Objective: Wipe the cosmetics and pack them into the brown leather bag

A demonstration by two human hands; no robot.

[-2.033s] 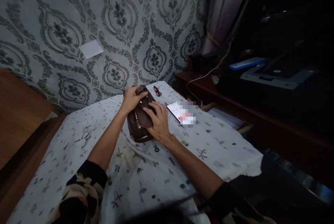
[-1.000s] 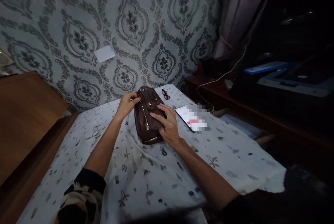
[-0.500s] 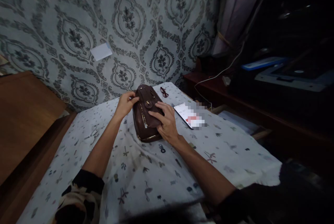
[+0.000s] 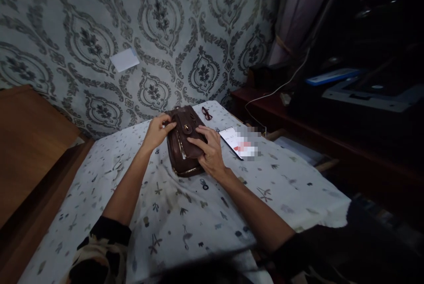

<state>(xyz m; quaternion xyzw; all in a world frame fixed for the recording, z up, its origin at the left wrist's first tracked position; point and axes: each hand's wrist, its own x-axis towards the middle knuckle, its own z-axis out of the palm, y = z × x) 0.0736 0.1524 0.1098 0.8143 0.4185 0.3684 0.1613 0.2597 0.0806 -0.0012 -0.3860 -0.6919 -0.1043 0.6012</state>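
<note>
A dark brown handbag (image 4: 177, 160) with gold zips and a round gold clasp lies on the patterned white cloth (image 4: 185, 235). At its upper left edge, my left hand (image 4: 159, 130) is closed, thumb and fingers pinching the rim of the bag. My right hand (image 4: 211, 149) grips the bag's right side, with the thumb and forefinger over the front flap and the other fingers partly hidden. Just right of the bag lies a phone (image 4: 228, 138) with its screen lit.
A pair of dark red glasses (image 4: 207, 113) rests behind the phone. A wooden board (image 4: 33, 138) stands along the left side. On the right is a dark shelf with a white cable (image 4: 281, 86) and a blue-edged object (image 4: 331, 76). A white card (image 4: 125, 60) is on the wallpapered wall.
The view has shifted slightly. Both hands keep nearly the same hold on the handbag, and the bag's upper left edge looks a little more spread beside the left fingers.
</note>
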